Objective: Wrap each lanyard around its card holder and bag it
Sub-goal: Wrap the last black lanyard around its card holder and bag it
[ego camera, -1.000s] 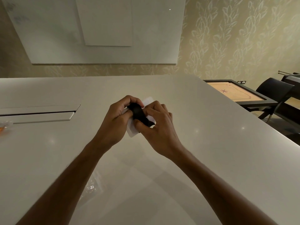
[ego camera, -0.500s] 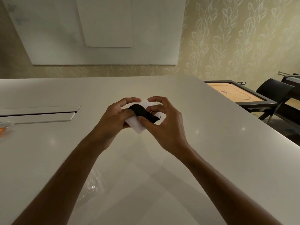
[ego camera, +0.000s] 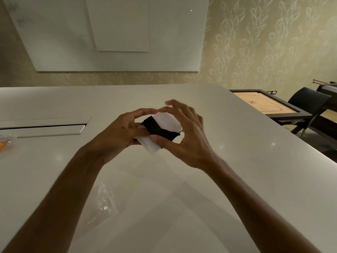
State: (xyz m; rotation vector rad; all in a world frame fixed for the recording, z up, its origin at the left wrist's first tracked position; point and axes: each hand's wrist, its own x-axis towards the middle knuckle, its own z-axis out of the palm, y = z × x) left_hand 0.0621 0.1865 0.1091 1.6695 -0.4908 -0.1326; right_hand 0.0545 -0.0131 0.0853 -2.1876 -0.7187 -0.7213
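Note:
I hold a white card holder (ego camera: 166, 120) above the middle of the white table (ego camera: 237, 179). A black lanyard (ego camera: 157, 129) is wound across its middle in a broad band. My left hand (ego camera: 118, 136) grips the holder's left side, thumb and fingers pinching it. My right hand (ego camera: 184, 132) holds the right side: its thumb presses the lanyard near the lower edge and its fingers curl over the top. A clear plastic bag (ego camera: 104, 203) lies flat on the table near me, under my left forearm.
A long cable slot with a lid (ego camera: 45, 127) is set into the table at the left. Something orange in clear plastic (ego camera: 4, 143) lies at the left edge. Beyond the table's right edge stand a carrom board (ego camera: 264, 105) and dark chairs (ego camera: 308, 106).
The holder has turned so more of its white face shows. My right fingers have lifted and spread over the top. The lanyard band now lies flatter across the holder.

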